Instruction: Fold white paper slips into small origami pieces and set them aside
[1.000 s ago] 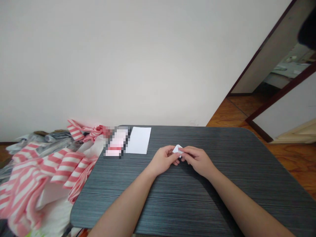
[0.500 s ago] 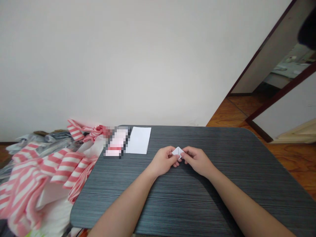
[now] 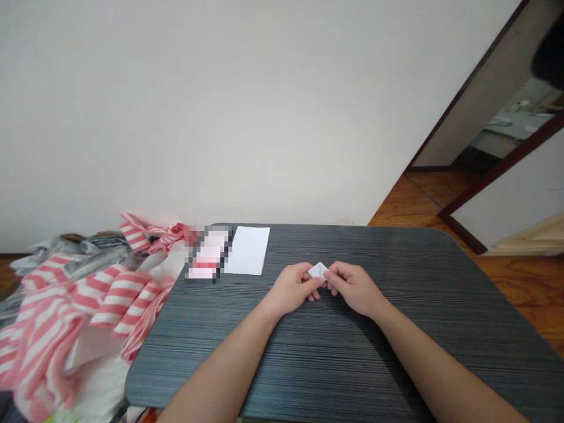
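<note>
A small folded piece of white paper (image 3: 318,271), roughly diamond-shaped with a crease down its middle, is held above the dark table (image 3: 396,270). My left hand (image 3: 295,288) pinches its left side, thumb on the near face. From the right, my right hand (image 3: 351,286) grips the opposite corner between thumb and fingers. The paper's lower part is hidden by both thumbs.
White paper sheets (image 3: 249,251) lie at the table's back left, beside a pixelated pink and white item (image 3: 208,252). Left of the table is a heap of clothes and red-and-white striped cloth (image 3: 121,299). A wall (image 3: 264,117) stands behind.
The folded paper has shifted very slightly to the right and looks flatter, with its lower part more covered by the thumbs. Both hands keep hold of it.
</note>
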`<state>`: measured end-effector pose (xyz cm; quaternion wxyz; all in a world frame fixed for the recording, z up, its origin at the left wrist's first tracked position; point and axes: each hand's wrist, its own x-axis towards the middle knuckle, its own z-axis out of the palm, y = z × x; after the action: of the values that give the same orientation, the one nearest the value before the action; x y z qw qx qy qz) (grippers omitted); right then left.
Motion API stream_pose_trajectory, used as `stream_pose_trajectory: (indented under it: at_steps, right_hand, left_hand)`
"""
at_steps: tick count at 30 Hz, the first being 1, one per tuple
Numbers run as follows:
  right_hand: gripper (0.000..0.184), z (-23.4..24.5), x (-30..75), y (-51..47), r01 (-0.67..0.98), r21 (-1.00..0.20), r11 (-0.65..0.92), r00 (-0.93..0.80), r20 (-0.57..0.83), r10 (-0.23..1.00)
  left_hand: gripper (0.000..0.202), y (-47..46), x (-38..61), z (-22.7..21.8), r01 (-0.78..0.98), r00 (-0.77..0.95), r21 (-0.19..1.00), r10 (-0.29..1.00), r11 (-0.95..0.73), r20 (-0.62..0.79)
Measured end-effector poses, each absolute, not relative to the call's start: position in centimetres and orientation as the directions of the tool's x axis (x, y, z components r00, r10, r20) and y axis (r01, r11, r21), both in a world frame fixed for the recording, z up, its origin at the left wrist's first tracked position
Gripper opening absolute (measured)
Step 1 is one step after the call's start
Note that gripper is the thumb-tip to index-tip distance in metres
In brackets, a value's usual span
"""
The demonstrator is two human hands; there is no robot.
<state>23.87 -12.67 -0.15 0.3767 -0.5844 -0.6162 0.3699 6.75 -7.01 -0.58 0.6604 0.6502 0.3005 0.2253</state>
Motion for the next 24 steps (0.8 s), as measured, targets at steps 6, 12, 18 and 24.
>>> stream_pose_trajectory:
  at_steps: [6,12,18,24]
  right_hand:
    - [0.024,-0.5,23.7,-12.6,0.496,-0.863,0.099,-0.046,0.087,0.995]
    - [0.016,-0.2,23.6,-12.6,0.515,-0.828,0.221,-0.083,0.208,0.974]
    - [0.018,0.6,23.6,-12.8,0.536,-0.792,0.294,-0.106,0.282,0.954]
    - [0.019,0.5,23.5,-12.7,0.507,-0.816,0.276,-0.09,0.269,0.959]
  left_hand:
    - [0.027,-7.2,6.6,-0.2,0.11,0.716,0.992,0.688,0.055,-0.117]
    - [0.026,-7.4,6.6,0.1,0.157,0.736,0.987,0.664,0.021,-0.132]
    - [0.027,-7.6,6.6,0.2,0.187,0.741,0.982,0.66,-0.032,-0.12]
    - [0.026,-7.7,6.9,0.1,0.223,0.732,0.974,0.666,-0.04,-0.141]
